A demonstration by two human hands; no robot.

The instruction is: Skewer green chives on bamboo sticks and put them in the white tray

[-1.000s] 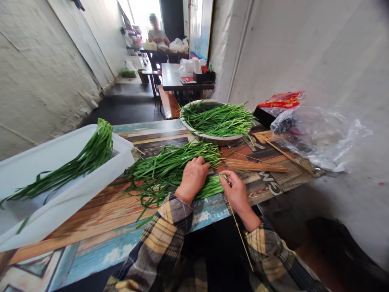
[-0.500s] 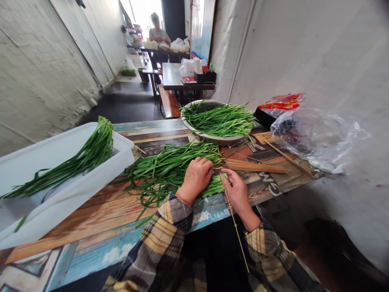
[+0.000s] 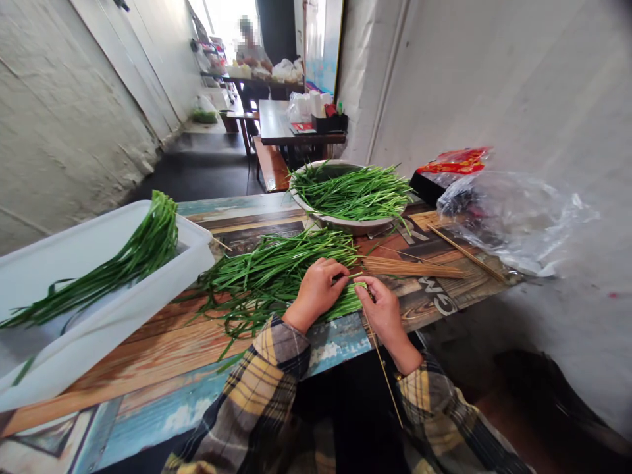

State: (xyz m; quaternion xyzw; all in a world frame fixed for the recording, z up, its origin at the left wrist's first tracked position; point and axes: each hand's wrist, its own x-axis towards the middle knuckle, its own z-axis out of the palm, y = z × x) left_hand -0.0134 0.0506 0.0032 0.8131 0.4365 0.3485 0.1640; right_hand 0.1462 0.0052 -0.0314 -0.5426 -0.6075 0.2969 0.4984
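My right hand is closed on a thin bamboo skewer, whose long end slants down past the table's front edge. Beside its fingertips, a row of garlic chives lies side by side with the pale ends at the skewer. My left hand pinches a chive stalk by its pale end, close to the right fingertips. Behind and left of it spreads a loose pile of chives on the table. The skewer's tip is hidden among fingers and stalks.
A bowl of chives stands behind the pile. Loose skewers lie to the right, near a clear plastic bag. At left is a white plastic tub holding a chive bunch. A person is at a far table.
My left hand has shifted slightly, and the pinched chive stalk now shows at its fingertips beside the right hand. The whole view has drifted a little to the left.
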